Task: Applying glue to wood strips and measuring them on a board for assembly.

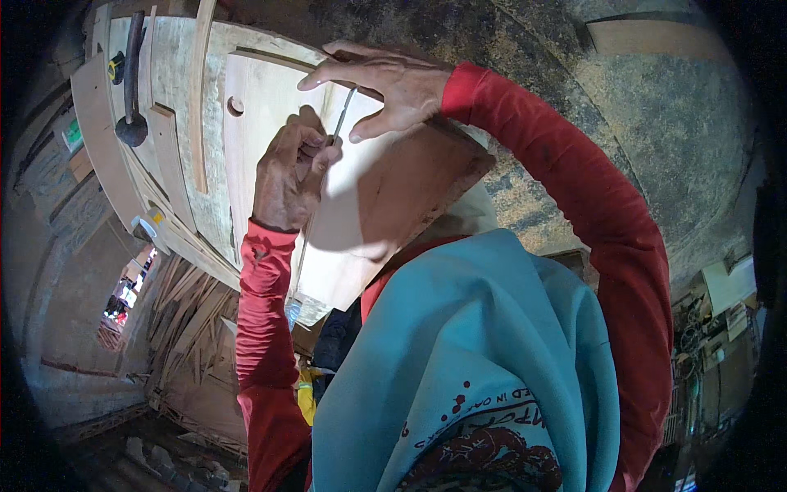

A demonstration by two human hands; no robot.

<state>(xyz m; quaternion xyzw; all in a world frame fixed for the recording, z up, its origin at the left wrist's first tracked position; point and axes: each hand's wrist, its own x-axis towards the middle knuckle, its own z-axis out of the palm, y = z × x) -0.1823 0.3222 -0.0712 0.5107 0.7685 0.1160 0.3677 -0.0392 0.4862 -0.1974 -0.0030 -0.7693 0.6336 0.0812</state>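
My left hand point(287, 170) is closed around a slender grey stick-like tool point(344, 113), its exact kind too small to tell. The tool slants up and away over a pale wooden board point(270, 90) that has a round hole near its left edge. My right hand point(393, 88) lies over the board's far right part, fingers and thumb spread. The tool's far end lies in the gap between that thumb and forefinger. Beneath and right of my hands, a wide wooden panel point(389, 197) is partly in shadow.
Left on the bench lie a long narrow wood strip point(199, 98), a dark round-headed hammer point(131, 129) and a yellow-and-black tape measure point(116, 68). A pale roll point(149, 225) sits at the bench's left edge. Loose wood strips point(187, 316) pile up below. Sawdust covers the floor point(566, 123).
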